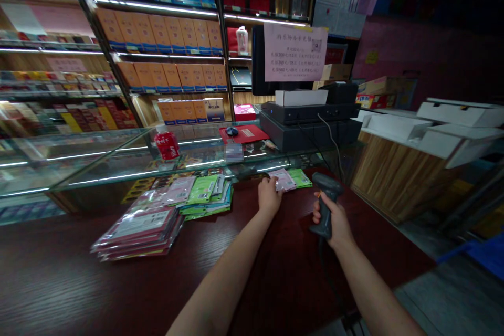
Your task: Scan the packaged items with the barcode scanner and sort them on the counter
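My right hand [339, 220] is wrapped round the handle of a dark grey barcode scanner [326, 187], held upright over the table with its cable hanging down. My left hand [269, 194] is closed at the left edge of a pink packet [283, 180], fingers curled and fingertips partly hidden. Beside that packet lies a green packet [300, 178]. To the left, several green and pink packets [202, 189] form an uneven pile. Nearer to me is a stack of larger plastic-wrapped reddish packs [137, 226].
The dark red table [220, 273] meets a glass display counter [114, 157]. On the glass stand a red bottle [167, 145], a mouse [232, 131] on a red folder, and a black till [311, 126]. A monitor [258, 63] carries a pink paper sign. Stocked shelves rise behind.
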`<state>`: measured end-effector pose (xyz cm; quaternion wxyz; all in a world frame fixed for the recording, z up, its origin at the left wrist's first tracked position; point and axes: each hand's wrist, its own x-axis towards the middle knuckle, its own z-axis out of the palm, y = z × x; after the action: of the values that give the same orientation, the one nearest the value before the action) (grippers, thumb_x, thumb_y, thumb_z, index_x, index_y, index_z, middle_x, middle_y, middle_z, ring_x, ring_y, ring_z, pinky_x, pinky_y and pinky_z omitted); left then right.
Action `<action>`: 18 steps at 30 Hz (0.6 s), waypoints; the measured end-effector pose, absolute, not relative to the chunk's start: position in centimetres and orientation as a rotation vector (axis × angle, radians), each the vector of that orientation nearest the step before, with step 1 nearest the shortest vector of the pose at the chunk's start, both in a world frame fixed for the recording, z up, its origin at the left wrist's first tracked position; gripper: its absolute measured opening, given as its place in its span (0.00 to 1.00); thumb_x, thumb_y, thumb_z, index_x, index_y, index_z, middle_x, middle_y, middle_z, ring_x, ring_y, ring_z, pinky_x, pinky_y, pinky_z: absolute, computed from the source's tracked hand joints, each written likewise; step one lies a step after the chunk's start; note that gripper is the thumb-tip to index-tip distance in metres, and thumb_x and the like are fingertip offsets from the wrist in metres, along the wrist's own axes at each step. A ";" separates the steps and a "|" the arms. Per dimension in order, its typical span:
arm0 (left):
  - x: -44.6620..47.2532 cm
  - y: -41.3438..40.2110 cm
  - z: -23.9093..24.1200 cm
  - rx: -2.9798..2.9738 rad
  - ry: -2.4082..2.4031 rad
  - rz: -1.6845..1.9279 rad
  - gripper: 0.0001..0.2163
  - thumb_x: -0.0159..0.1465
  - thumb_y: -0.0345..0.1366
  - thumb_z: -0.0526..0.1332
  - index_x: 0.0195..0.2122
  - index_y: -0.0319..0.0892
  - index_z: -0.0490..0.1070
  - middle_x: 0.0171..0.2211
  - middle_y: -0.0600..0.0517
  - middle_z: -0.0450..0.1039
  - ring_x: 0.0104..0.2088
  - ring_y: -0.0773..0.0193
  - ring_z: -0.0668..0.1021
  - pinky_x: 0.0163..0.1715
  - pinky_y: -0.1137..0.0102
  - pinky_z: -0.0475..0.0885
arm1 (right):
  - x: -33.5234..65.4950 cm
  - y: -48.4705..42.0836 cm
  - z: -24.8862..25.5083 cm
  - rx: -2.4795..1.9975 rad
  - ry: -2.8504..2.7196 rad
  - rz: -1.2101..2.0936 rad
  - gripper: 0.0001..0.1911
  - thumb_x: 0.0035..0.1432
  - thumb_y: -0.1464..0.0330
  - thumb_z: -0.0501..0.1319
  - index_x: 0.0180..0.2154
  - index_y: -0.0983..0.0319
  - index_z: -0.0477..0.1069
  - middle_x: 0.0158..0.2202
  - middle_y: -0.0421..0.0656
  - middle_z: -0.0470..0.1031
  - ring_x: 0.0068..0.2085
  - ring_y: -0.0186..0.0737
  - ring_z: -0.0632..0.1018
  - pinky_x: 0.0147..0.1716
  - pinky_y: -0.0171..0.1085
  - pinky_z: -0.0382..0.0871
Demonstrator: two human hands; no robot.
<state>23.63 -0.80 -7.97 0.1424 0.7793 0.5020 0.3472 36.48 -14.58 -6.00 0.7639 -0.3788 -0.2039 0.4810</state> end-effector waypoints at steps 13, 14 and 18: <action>25.4 -2.8 -8.2 2.710 1.272 0.634 0.15 0.62 0.36 0.59 0.50 0.46 0.71 0.55 0.42 0.64 0.56 0.49 0.66 0.58 0.51 0.56 | 36.5 -14.5 -5.8 -0.815 -0.422 1.055 0.17 0.43 0.61 0.71 0.33 0.62 0.70 0.17 0.34 0.67 0.15 0.28 0.66 0.11 0.28 0.60; 25.5 -2.6 -8.1 2.720 1.285 0.645 0.15 0.61 0.35 0.60 0.49 0.45 0.71 0.53 0.42 0.66 0.54 0.50 0.68 0.57 0.52 0.57 | 36.5 -14.5 -5.8 -0.815 -0.420 1.054 0.17 0.44 0.61 0.70 0.33 0.62 0.70 0.17 0.34 0.67 0.15 0.28 0.66 0.11 0.28 0.61; 25.7 -1.2 -7.5 2.746 1.281 0.629 0.10 0.62 0.33 0.58 0.44 0.41 0.72 0.44 0.41 0.70 0.49 0.52 0.71 0.51 0.58 0.65 | 36.7 -14.4 -6.0 -0.824 -0.417 1.055 0.17 0.45 0.60 0.70 0.34 0.61 0.70 0.18 0.34 0.67 0.15 0.29 0.66 0.11 0.28 0.60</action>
<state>25.67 -1.21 -7.47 0.0235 0.8871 0.4138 0.2032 36.65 -14.43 -6.00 0.7642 -0.3791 -0.1920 0.4853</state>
